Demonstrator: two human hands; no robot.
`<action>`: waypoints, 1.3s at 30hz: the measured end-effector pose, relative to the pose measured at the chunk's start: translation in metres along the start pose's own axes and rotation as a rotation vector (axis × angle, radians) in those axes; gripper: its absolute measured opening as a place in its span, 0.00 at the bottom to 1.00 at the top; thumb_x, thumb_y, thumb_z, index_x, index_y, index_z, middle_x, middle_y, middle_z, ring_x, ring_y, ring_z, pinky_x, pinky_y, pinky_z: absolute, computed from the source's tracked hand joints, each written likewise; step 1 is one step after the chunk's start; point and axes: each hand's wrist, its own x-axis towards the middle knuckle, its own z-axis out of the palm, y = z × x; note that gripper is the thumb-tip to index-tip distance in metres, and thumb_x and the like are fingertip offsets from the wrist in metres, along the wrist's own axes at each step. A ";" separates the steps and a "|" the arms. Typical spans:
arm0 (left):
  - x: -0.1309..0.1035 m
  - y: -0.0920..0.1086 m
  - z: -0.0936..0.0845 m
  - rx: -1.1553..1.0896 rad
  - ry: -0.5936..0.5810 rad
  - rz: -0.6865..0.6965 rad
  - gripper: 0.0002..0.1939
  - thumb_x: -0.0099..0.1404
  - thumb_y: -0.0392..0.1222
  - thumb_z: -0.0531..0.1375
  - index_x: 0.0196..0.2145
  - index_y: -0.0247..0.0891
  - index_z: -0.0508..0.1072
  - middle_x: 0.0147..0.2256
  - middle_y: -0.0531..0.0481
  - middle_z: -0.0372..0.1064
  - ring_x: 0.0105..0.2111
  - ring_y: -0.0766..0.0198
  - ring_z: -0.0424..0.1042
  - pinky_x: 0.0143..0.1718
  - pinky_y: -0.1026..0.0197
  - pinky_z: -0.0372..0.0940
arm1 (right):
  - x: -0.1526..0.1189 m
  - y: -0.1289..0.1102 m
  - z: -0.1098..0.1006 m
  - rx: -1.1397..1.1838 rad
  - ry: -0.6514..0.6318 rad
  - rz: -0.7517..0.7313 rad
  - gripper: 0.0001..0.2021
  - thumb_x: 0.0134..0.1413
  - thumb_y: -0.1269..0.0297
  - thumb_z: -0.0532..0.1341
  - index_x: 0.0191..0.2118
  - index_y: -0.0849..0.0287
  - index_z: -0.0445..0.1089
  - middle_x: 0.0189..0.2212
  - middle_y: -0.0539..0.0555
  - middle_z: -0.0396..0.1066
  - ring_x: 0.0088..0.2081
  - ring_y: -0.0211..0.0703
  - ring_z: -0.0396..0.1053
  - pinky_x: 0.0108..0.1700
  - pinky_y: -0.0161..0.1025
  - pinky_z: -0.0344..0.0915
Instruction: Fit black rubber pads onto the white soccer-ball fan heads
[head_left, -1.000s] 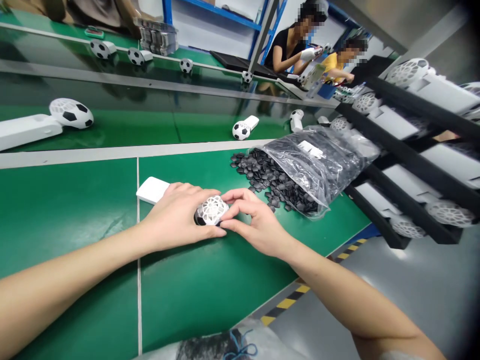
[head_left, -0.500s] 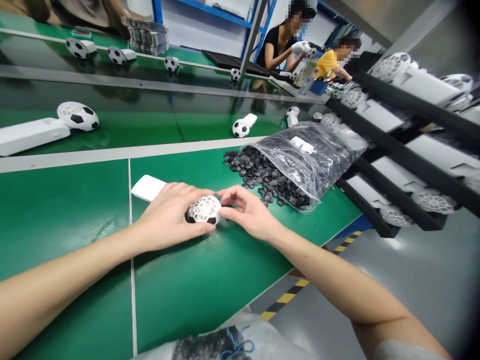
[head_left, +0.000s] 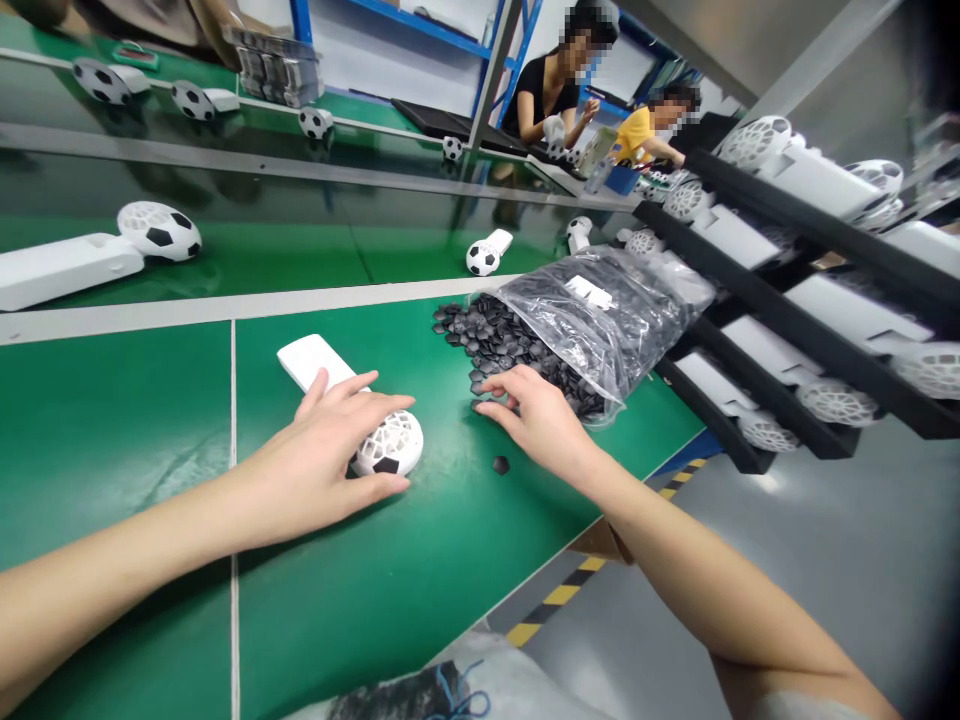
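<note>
My left hand [head_left: 330, 440] curls round the head of a white device [head_left: 393, 442] lying on the green table. Its rounded head looks like a football, with an openwork grille and black patches. The flat white handle [head_left: 313, 362] sticks out behind my fingers. My right hand [head_left: 536, 410] is at the near edge of a heap of small black patches [head_left: 487, 330], thumb and forefinger a little apart beside a patch [head_left: 476, 405]. One loose black patch [head_left: 501, 465] lies on the table below that hand. The heap spills from a clear plastic bag [head_left: 600, 300].
Black racks [head_left: 795, 290] holding several white devices stand at the right. More football-headed devices [head_left: 484, 257] lie on the strip beyond the table, with a large one [head_left: 159, 231] at the left. Two co-workers [head_left: 544, 100] sit at the back. The table's front edge [head_left: 517, 597] borders the floor.
My right hand has left the device's head and moved right to the black patches. A loose patch now shows on the table. The device has turned slightly under my left hand.
</note>
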 end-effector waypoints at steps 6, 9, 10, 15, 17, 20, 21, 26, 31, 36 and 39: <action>0.002 -0.014 -0.009 -0.123 -0.094 0.111 0.29 0.58 0.51 0.57 0.56 0.48 0.57 0.60 0.49 0.51 0.62 0.47 0.36 0.58 0.36 0.39 | 0.011 0.011 0.002 0.047 -0.104 0.025 0.03 0.48 0.68 0.62 0.32 0.57 0.68 0.32 0.50 0.66 0.30 0.35 0.64 0.35 0.35 0.62; 0.000 -0.011 -0.003 -0.190 -0.108 0.041 0.29 0.58 0.45 0.55 0.57 0.47 0.54 0.61 0.50 0.47 0.63 0.49 0.34 0.58 0.39 0.46 | 0.009 0.006 0.004 0.176 -0.163 -0.028 0.02 0.49 0.69 0.62 0.31 0.58 0.67 0.27 0.48 0.66 0.28 0.35 0.64 0.32 0.33 0.61; 0.000 -0.010 -0.001 -0.208 -0.096 0.020 0.28 0.58 0.43 0.55 0.56 0.46 0.54 0.61 0.49 0.47 0.63 0.50 0.34 0.58 0.40 0.46 | 0.007 0.003 0.004 0.209 -0.176 -0.047 0.02 0.49 0.69 0.61 0.31 0.58 0.67 0.26 0.48 0.67 0.28 0.35 0.64 0.31 0.33 0.61; 0.007 -0.012 -0.002 -0.265 -0.118 0.108 0.29 0.52 0.32 0.54 0.53 0.43 0.57 0.59 0.49 0.51 0.63 0.56 0.36 0.60 0.47 0.43 | -0.005 -0.021 -0.001 0.278 -0.126 -0.293 0.07 0.55 0.70 0.57 0.37 0.56 0.71 0.30 0.50 0.68 0.32 0.36 0.65 0.36 0.35 0.63; 0.011 -0.016 -0.007 -0.278 -0.145 0.159 0.30 0.50 0.30 0.53 0.52 0.44 0.57 0.58 0.50 0.51 0.63 0.58 0.37 0.61 0.49 0.42 | -0.007 -0.030 -0.002 0.268 -0.097 -0.445 0.11 0.58 0.72 0.53 0.40 0.55 0.71 0.32 0.52 0.67 0.34 0.36 0.65 0.37 0.35 0.63; 0.013 -0.018 -0.011 -0.298 -0.159 0.164 0.30 0.49 0.29 0.54 0.51 0.44 0.58 0.58 0.50 0.52 0.63 0.59 0.37 0.61 0.49 0.42 | -0.004 -0.042 0.001 0.177 -0.039 -0.651 0.12 0.59 0.74 0.50 0.42 0.58 0.70 0.33 0.54 0.68 0.35 0.37 0.63 0.36 0.36 0.62; 0.013 -0.018 -0.010 -0.307 -0.155 0.150 0.29 0.50 0.31 0.55 0.51 0.44 0.58 0.58 0.50 0.52 0.63 0.58 0.37 0.61 0.49 0.42 | -0.003 -0.046 0.002 0.137 -0.019 -0.715 0.11 0.59 0.73 0.50 0.40 0.60 0.69 0.33 0.54 0.70 0.34 0.38 0.64 0.36 0.36 0.62; 0.011 -0.012 -0.004 -0.348 -0.086 0.048 0.29 0.51 0.49 0.62 0.50 0.40 0.61 0.59 0.43 0.51 0.62 0.55 0.40 0.59 0.49 0.46 | 0.007 -0.061 0.006 -0.017 0.016 -0.929 0.12 0.60 0.73 0.48 0.34 0.62 0.68 0.29 0.53 0.72 0.34 0.39 0.65 0.34 0.37 0.58; 0.010 -0.011 0.000 -0.344 -0.049 0.069 0.22 0.57 0.47 0.57 0.48 0.40 0.61 0.59 0.43 0.51 0.62 0.56 0.42 0.58 0.50 0.47 | 0.009 -0.062 0.015 0.252 0.032 -0.720 0.05 0.57 0.72 0.54 0.35 0.59 0.66 0.30 0.51 0.71 0.34 0.37 0.66 0.36 0.36 0.61; 0.008 -0.013 0.002 -0.373 -0.010 0.066 0.20 0.58 0.46 0.56 0.48 0.41 0.61 0.58 0.45 0.52 0.61 0.54 0.45 0.57 0.50 0.51 | 0.005 -0.054 0.029 0.530 0.023 -0.402 0.01 0.52 0.68 0.60 0.32 0.58 0.68 0.29 0.50 0.66 0.32 0.36 0.64 0.35 0.35 0.63; 0.008 -0.013 0.001 -0.381 -0.017 0.063 0.21 0.57 0.46 0.56 0.48 0.41 0.60 0.59 0.44 0.50 0.61 0.54 0.46 0.56 0.50 0.51 | 0.004 -0.053 0.030 0.612 -0.055 -0.316 0.01 0.52 0.68 0.60 0.32 0.57 0.68 0.30 0.50 0.65 0.33 0.37 0.64 0.35 0.36 0.64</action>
